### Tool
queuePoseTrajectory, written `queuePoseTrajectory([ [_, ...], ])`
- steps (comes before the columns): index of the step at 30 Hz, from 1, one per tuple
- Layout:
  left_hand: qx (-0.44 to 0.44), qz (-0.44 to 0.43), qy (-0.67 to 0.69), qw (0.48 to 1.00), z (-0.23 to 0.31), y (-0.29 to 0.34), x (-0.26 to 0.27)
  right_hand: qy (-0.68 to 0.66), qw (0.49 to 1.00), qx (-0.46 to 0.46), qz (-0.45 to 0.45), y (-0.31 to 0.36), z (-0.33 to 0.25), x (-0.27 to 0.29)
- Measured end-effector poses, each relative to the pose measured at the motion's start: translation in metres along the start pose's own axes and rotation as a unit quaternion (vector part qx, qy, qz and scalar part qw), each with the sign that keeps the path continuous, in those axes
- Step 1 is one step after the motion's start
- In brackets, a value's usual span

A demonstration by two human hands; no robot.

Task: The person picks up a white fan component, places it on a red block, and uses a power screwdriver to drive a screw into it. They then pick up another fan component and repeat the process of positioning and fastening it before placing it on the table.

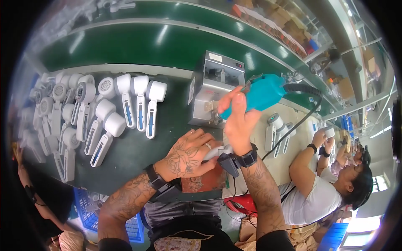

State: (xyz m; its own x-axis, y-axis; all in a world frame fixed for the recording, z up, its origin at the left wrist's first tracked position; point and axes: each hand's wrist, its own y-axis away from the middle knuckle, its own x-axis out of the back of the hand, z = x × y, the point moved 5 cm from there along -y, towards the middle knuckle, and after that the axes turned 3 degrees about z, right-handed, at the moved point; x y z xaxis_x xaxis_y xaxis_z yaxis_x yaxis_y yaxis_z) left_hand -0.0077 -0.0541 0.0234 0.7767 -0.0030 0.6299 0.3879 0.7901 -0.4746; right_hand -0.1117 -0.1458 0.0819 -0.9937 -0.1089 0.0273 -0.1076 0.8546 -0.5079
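My right hand (239, 121) is closed around a teal electric screwdriver (264, 93), tilted so its tip points down and left. The tip is close to the front of a grey metal screw feeder (209, 98); whether they touch I cannot tell. My left hand (188, 155), palm down, grips a white handheld fan part (214, 153) above the bench. Fingers and my right wrist hide much of that part, so its full shape does not show. Below it lies a reddish-brown mat (203, 180).
Many white handheld fans (106, 129) lie in rows on the green bench at left. Several more (274, 125) lie on the pale surface at right. The screwdriver's black cable (299, 121) hangs across there. A co-worker (314, 184) sits at right. A blue basket (86, 213) stands below the bench.
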Motion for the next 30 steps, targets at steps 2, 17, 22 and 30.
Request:
queuePoseTrajectory([
  [2, 0.001, -0.002, -0.001, 1.000, -0.002, 0.002, -0.002, -0.017, 1.000, -0.019, 0.001, 0.004, 0.000, -0.003],
  [17, 0.010, 0.014, 0.008, 1.000, -0.001, -0.004, 0.000, -0.039, 0.995, -0.089, 0.037, 0.076, -0.036, 0.045],
  [22, 0.018, 0.006, 0.012, 1.000, -0.003, -0.001, -0.005, -0.049, 0.993, -0.102, 0.026, 0.082, -0.028, 0.045],
  [30, -0.001, -0.002, -0.012, 1.000, 0.002, -0.011, -0.005, -0.134, 0.983, -0.122, -0.006, 0.083, -0.020, 0.048],
])
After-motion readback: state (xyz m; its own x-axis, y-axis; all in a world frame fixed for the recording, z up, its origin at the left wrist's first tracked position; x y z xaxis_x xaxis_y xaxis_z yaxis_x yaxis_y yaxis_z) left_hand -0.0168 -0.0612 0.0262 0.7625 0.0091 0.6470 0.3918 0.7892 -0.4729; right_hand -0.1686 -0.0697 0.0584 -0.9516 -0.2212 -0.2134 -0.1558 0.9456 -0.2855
